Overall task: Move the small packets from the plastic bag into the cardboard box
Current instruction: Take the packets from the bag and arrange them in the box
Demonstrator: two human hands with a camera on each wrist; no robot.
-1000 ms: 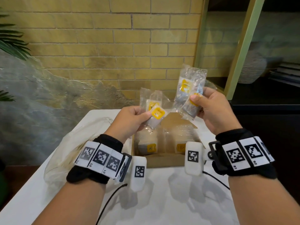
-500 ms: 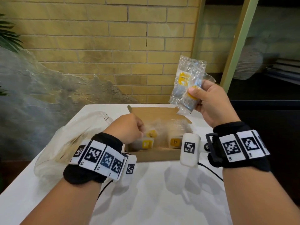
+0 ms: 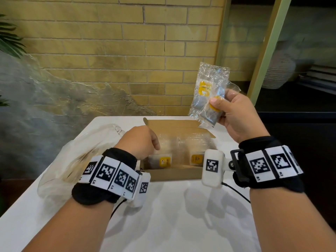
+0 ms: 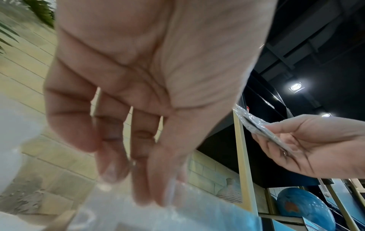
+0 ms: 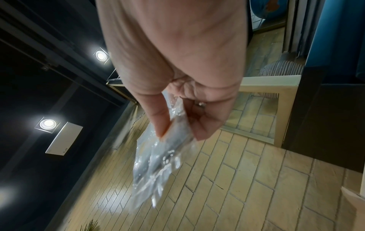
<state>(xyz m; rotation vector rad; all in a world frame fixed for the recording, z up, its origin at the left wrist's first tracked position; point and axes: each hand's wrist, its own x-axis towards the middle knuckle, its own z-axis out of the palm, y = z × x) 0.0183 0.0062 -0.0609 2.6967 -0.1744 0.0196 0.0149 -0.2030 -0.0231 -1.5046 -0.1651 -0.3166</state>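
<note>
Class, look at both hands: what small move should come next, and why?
Probably lower the right hand and set its held packets into the cardboard box. The left hand, fingers relaxed and holding nothing, is at the box, where other packets already lie.

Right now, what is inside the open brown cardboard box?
The open brown cardboard box holds clear plastic packets with yellow labels, standing in rows. The left hand covers its left corner; the bottom is hidden.
</note>
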